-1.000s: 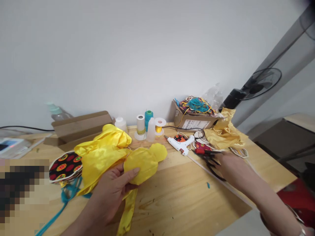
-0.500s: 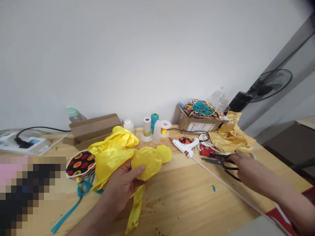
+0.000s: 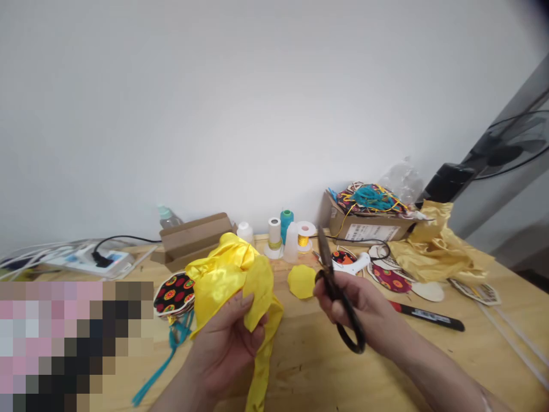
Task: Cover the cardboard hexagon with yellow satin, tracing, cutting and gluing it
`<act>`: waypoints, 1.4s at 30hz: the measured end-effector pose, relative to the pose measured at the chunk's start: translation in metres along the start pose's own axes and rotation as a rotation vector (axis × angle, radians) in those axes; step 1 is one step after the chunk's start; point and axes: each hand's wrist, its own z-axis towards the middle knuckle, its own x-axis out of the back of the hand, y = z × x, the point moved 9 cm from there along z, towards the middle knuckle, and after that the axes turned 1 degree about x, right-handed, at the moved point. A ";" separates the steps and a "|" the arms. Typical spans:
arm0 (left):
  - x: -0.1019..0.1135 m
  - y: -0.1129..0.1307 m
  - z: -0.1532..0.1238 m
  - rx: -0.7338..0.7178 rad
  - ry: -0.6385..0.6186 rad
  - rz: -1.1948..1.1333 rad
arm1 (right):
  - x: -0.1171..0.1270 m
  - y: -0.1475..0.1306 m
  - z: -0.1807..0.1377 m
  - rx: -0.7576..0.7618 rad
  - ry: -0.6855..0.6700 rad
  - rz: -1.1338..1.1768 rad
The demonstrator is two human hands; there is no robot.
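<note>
Head view: gripped a bunch of shiny yellow satin (image 3: 221, 280) in the left hand (image 3: 225, 343), fingers curled closed around the gathered folds, with a long tail of the cloth hanging below the grip and down past the wrist. Clenched black scissors (image 3: 326, 266) in the right hand (image 3: 360, 312), held upright with the closed blades pointing up above the fist and one handle loop hanging below it. Had a yellow fabric round (image 3: 301, 281) lying on the wooden tabletop (image 3: 309, 377) between the two hands, just beyond the scissors. Had a stack of black patterned fabric rounds (image 3: 174, 294) and a teal cord (image 3: 171, 349) just left of the left-hand grip. Saw a white glue gun (image 3: 355, 263) beyond the right-hand grip, a black marker (image 3: 429, 316) to its right, and crumpled gold fabric (image 3: 433, 252) farther right. Faced a teal thread spool (image 3: 287, 223) and a cardboard box (image 3: 369, 232) of scraps along the far edge.
</note>
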 end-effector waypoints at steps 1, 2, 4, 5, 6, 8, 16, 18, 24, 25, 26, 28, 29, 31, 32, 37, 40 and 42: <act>0.001 -0.001 0.000 0.013 -0.009 -0.014 | -0.008 0.001 0.005 0.004 -0.021 0.008; 0.001 -0.002 0.001 0.023 -0.023 -0.024 | -0.013 0.001 0.008 0.021 -0.030 0.006; 0.001 -0.004 0.004 0.032 -0.051 -0.033 | -0.019 -0.002 0.012 0.074 -0.083 -0.016; 0.001 -0.005 0.005 0.032 -0.054 -0.027 | -0.022 -0.004 0.013 0.100 -0.120 -0.032; 0.002 -0.005 0.006 0.024 -0.050 -0.015 | -0.024 -0.006 0.014 0.119 -0.153 -0.050; -0.001 0.000 0.006 -0.032 -0.043 0.024 | -0.022 -0.010 0.016 0.155 -0.168 -0.092; -0.033 0.026 -0.019 -0.398 -0.151 0.479 | 0.002 -0.004 0.021 0.192 -0.045 0.173; -0.032 0.042 -0.028 -0.618 -0.070 0.681 | 0.001 0.005 0.021 0.171 -0.091 0.239; -0.067 0.046 -0.071 -1.386 -0.292 1.273 | -0.009 0.025 0.022 0.064 -0.144 0.367; -0.068 0.043 -0.074 -1.465 -0.307 1.314 | -0.009 0.025 0.023 0.049 -0.128 0.392; -0.068 0.041 -0.076 -1.520 -0.315 1.350 | -0.009 0.026 0.023 0.030 -0.107 0.414; -0.066 0.036 -0.076 -1.575 -0.323 1.406 | -0.008 0.027 0.023 -0.016 -0.050 0.440; -0.064 0.034 -0.075 -1.580 -0.326 1.429 | -0.007 0.029 0.023 -0.039 -0.018 0.443; -0.061 0.032 -0.073 -1.586 -0.333 1.462 | -0.005 0.032 0.022 -0.076 0.032 0.428; -0.060 0.031 -0.073 -1.592 -0.337 1.476 | -0.003 0.034 0.022 -0.087 0.051 0.411; -0.057 0.026 -0.073 -1.666 -0.348 1.496 | 0.002 0.041 0.022 -0.079 0.079 0.314; -0.053 0.032 -0.069 -1.637 -0.283 1.329 | 0.008 0.041 0.024 -0.055 0.123 0.311; -0.045 0.040 -0.053 -1.405 -0.241 1.104 | 0.011 0.040 0.025 -0.026 0.155 0.321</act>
